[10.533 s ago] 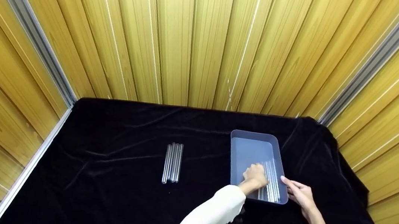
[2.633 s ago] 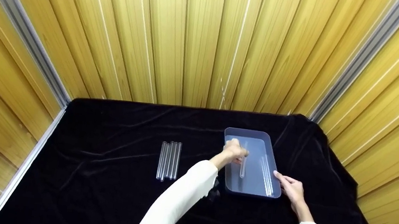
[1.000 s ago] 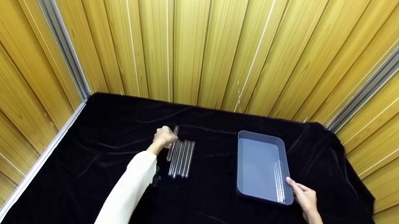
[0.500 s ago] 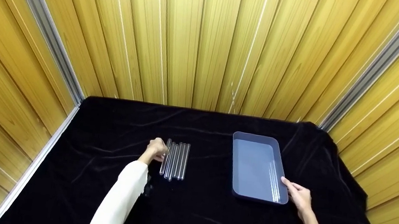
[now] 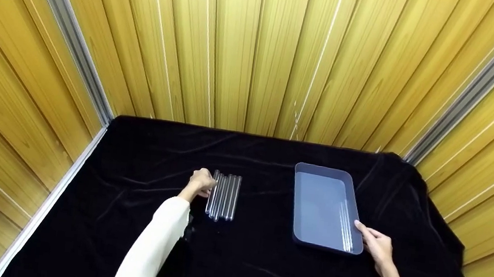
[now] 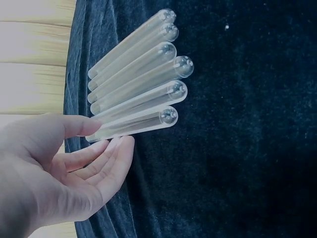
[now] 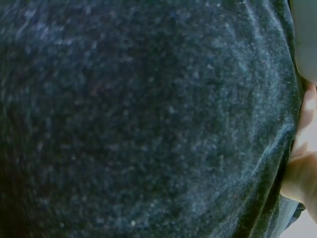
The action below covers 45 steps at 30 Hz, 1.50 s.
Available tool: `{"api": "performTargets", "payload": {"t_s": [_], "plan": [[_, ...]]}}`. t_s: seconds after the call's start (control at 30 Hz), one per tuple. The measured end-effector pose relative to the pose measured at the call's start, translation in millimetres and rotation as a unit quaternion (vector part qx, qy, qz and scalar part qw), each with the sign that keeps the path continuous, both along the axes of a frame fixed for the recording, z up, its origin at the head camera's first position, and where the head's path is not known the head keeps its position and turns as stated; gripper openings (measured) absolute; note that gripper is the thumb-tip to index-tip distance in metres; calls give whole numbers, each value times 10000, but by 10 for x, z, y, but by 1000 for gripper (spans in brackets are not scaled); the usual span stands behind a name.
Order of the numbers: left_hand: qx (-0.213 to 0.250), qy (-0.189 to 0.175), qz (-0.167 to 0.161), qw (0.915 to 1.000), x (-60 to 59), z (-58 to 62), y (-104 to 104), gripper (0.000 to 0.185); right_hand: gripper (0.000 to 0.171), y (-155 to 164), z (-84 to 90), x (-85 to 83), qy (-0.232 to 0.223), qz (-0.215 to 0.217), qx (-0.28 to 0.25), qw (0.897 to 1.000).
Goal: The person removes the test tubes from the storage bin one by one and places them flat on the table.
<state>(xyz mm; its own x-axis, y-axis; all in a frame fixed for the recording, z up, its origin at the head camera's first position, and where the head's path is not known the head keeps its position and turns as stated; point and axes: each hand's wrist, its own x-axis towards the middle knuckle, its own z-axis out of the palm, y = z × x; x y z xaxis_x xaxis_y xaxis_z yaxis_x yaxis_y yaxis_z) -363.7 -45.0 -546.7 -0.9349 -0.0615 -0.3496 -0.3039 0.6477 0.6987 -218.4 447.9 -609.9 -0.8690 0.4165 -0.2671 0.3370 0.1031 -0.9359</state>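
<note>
the left hand point(image 6: 59, 168), fingers loosely open and gripping nothing, touches the newest tube in the row of tubes point(image 5: 223, 195) on the cloth point(image 5: 260, 265). setting down looks done. the right hand point(image 5: 376, 246) steadies the tray point(image 5: 313, 211) at 3 o'clock; next, reach for its remaining tubes point(image 5: 345, 231).

A black cloth point(image 5: 260, 270) covers the counter; a row of glass tubes point(image 5: 223, 196) and a grey tray point(image 5: 299, 200) lie on it.

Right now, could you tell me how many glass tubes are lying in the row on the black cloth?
6 glass tubes lie side by side on the black cloth, the nearest at the left hand fingertips. More lie apart in the tray.
</note>
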Motion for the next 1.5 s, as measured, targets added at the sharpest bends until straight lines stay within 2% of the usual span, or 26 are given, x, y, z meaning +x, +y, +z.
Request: {"api": "performTargets", "payload": {"t_s": [0.13, 0.23, 0.3, 0.33, 0.37, 0.43, 0.47, 0.53, 0.57, 0.6, 0.67, 0.77, 0.87, 0.97, 1.1, 1.3, 1.5], "plan": [[-383, 40, -39, 9992, -53, 35, 17, 13, 31, 13, 4, -2, -62, -10, 80, 9999], [-619, -3, -46, 9981, -173, 18, 39, 11, 28, 29, 10, -8, -62, -54, 103, 9999], [-568, 192, -184, 9980, -335, -138, 41, 11, 26, 40, 16, -12, -38, -64, 100, 9999], [-549, 192, -248, 9980, -385, -148, 66, 11, 26, 44, 18, -13, -36, -64, 110, 9999], [-403, 374, -358, 9978, -461, -246, 75, 10, 26, 47, 20, -13, -38, -60, 113, 9999], [-302, 450, -522, 9972, -482, -198, 170, 10, 29, 46, 22, -12, -59, -44, 131, 9999], [-265, 551, -613, 9962, -465, -157, 232, 10, 31, 44, 19, -13, -72, -32, 145, 9999], [-323, 557, -702, 9955, -337, 90, 407, 11, 36, 35, 8, -16, -89, -28, 149, 9998], [-301, 666, -771, 9943, -286, 154, 484, 10, 38, 28, 1, -19, -86, -22, 142, 9999], [-351, 616, -817, 9941, -195, 312, 587, 10, 40, 21, -7, -22, -83, -11, 141, 9999], [-152, 782, -993, 9919, -98, 399, 747, 9, 41, 8, -23, -26, -74, -22, 133, 9999], [561, 761, -1209, 9882, 3, 473, 980, 10, 38, -9, -45, -29, -40, -2, 105, 9999], [1299, 616, -1374, 9800, 68, 517, 1222, 10, 33, -22, -60, -31, -22, 69, 28, 10000], [1506, 647, -1574, 9738, 128, 551, 1495, 10, 29, -30, -65, -35, -7, 149, -54, 9999], [1298, 871, -1870, 9698, 208, 566, 1882, 11, 28, -29, -57, -33, 11, 171, -73, 9998], [948, 862, -2224, 9665, 311, 517, 2376, 10, 22, -23, -44, -18, 11, 126, -104, 9999], [520, 703, -2185, 9719, 399, 419, 2722, 4, 24, -5, -15, -31, 55, 134, -57, 9999]]}}
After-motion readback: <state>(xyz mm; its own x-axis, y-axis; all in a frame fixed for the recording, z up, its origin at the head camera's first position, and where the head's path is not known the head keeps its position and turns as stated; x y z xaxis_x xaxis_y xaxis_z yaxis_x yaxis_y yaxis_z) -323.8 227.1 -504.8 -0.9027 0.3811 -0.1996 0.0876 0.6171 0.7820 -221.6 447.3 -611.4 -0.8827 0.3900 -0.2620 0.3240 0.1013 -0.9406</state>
